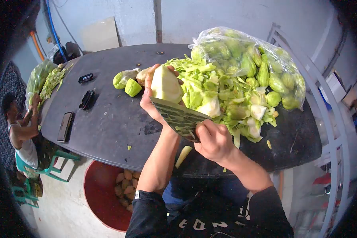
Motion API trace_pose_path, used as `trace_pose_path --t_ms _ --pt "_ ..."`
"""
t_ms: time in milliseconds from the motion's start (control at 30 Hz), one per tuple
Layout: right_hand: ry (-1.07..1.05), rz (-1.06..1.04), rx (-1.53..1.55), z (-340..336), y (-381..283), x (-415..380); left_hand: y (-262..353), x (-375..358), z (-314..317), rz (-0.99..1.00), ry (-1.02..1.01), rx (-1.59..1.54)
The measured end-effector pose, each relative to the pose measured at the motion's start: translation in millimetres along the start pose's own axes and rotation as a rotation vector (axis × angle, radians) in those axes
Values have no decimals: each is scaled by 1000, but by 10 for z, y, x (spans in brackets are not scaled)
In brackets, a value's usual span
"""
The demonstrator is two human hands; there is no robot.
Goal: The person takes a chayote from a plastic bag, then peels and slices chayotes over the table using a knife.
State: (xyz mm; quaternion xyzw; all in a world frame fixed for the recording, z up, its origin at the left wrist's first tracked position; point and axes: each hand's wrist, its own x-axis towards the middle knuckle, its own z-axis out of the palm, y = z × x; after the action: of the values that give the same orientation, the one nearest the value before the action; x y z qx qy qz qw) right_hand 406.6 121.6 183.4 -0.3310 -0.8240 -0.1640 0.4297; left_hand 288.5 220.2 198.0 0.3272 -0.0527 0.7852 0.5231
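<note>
My left hand [151, 99] is wrapped round a pale, mostly peeled chayote [166, 85], raised above the table. In my right hand [213, 139] is a wide-bladed knife [178, 115], its blade crossing in front of my left palm just below the chayote. Behind both hands spreads a heap of green peelings [202, 81], with pale peeled pieces [258, 112] among it. Left of the heap lie unpeeled chayotes [124, 79] and a cut green piece [133, 87]. A pale strip [183, 156] rests near the front edge, below the knife.
A clear plastic bag of chayotes [246, 51] sits on the dark table [107, 115] at back right. Phone-like black objects [65, 127] lie at left. A red tub [95, 194] stands below the front edge. Another person [23, 135] sits at far left; a metal railing [333, 131] runs at right.
</note>
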Motion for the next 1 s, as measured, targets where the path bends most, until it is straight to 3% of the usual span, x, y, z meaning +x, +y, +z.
trace_pose_path --t_ms 333,400,433,500,633,767,833,867,967,1000 --pt "8 13 -95 9 1 37 35 -38 77 -2 -4 201" --pt "20 27 -105 33 -19 43 0 -32 159 212 134 397" --pt "32 32 -113 44 -30 49 17 -40 145 211 132 403" --pt "49 40 -129 41 -16 60 36 -46 119 -20 13 203" --pt "29 52 -122 7 -7 63 -10 -49 142 58 26 289" --pt "20 59 -121 32 -13 66 11 -31 136 11 -31 82" --pt "28 76 -119 30 -2 50 11 -33 158 17 -23 152" --pt "35 89 -106 36 -5 44 3 -63 197 40 85 265" --pt "17 97 -135 34 -33 64 25 -47 157 -4 50 276" --pt "20 101 -136 40 -32 59 11 -24 129 -47 -57 60"
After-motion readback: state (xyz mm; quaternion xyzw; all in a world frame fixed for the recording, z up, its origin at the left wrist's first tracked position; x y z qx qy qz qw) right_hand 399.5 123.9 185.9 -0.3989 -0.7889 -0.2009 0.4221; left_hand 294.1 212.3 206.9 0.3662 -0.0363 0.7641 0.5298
